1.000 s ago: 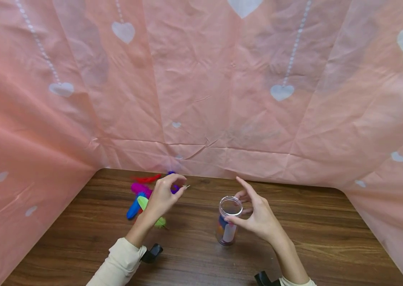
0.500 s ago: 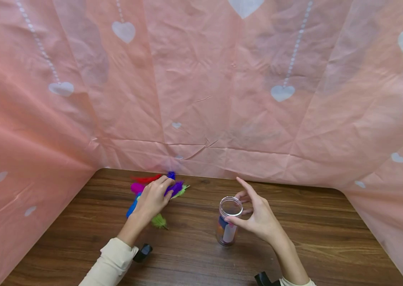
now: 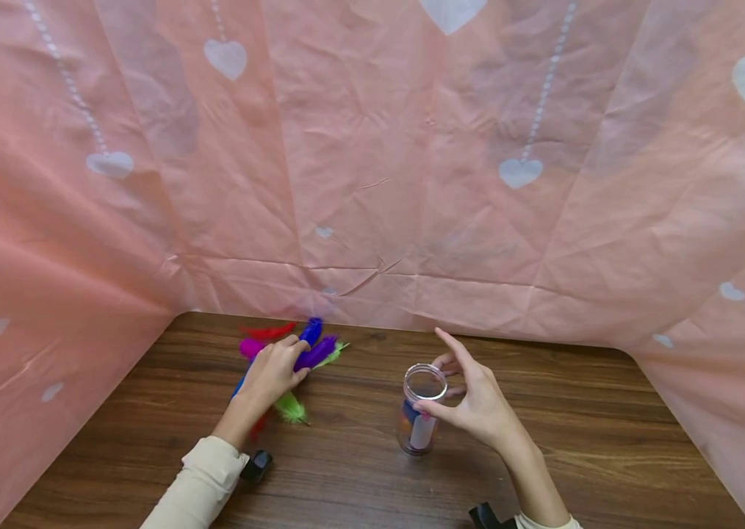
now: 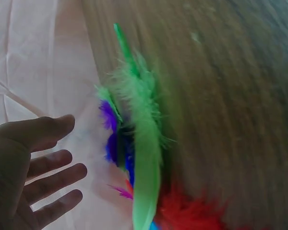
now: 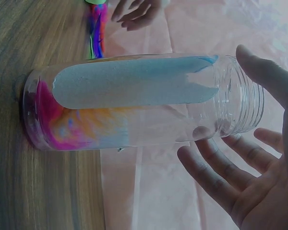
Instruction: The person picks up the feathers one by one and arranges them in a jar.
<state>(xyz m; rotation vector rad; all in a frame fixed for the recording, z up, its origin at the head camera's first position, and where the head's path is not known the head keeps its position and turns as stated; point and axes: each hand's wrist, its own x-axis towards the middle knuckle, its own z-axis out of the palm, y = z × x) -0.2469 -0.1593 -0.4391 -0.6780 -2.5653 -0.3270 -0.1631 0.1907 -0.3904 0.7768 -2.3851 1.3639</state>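
Observation:
My left hand (image 3: 272,373) is over a loose bunch of feathers on the table's left side, holding none. In the left wrist view its thumb and fingers are apart beside a light green feather (image 4: 146,163). Around it lie a purple feather (image 3: 317,353), a blue feather (image 3: 311,330), a magenta feather (image 3: 252,347) and a red feather (image 3: 270,332). My right hand (image 3: 481,408) steadies a clear, lidless jar (image 5: 158,120) at its neck, thumb on one side and fingers on the other. The jar stands upright; pink and orange feathers (image 5: 81,129) lie in its bottom behind a pale label.
The brown wooden table (image 3: 577,419) meets a pink cloth (image 3: 372,184) with white hearts at its back edge and sides. Dark camera mounts (image 3: 256,466) sit at both wrists. Another red feather (image 4: 192,211) lies near the left hand.
My left hand has moved left and toward me, from above the purple feather to over the bunch, uncovering the blue and purple feathers. The right hand and the jar stay put.

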